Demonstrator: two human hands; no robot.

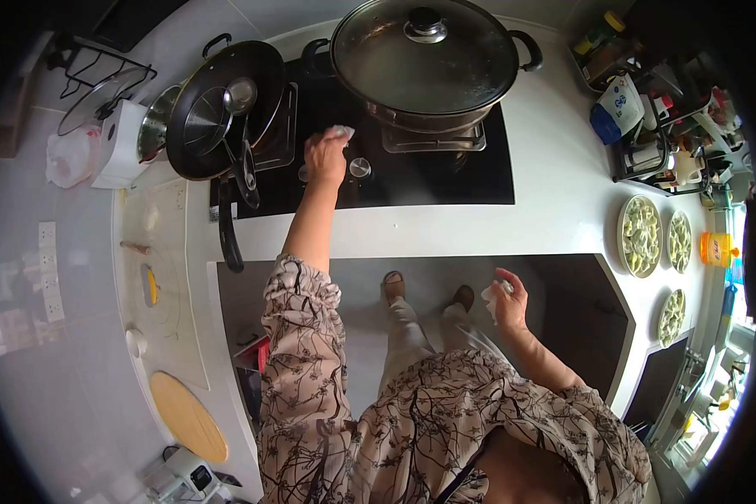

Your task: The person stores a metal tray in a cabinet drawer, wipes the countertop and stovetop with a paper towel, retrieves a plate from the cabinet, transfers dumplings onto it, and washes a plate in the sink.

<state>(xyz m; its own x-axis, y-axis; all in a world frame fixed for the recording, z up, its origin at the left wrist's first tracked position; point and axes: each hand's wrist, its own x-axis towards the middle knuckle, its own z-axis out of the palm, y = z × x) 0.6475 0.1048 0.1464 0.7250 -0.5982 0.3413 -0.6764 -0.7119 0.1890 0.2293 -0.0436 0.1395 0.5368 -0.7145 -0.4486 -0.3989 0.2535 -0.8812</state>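
Note:
My left hand (pixel 325 158) reaches over the black glass stove (pixel 445 186), its fingers closed around a white crumpled tissue (pixel 343 132). Just beside it on the glass is a round stove knob (pixel 359 167); a second one is partly covered by my wrist. Lower, in front of the counter, my right hand (pixel 512 304) is raised with fingers curled on another white tissue (pixel 490 307). On the right burner, beyond my left hand, stands a large pot with a glass lid (pixel 424 63). A dark wok (pixel 265 71) rests at the left burner, with a ladle (pixel 241 96) in it.
Three plates of dumplings (pixel 641 236) line the right counter, near a yellow bottle (pixel 716 249). A rack of bottles and jars (pixel 647 151) stands behind them. At left are a pale board (pixel 172 277) and a round wooden board (pixel 187 413). The counter edge (pixel 395 244) runs before me.

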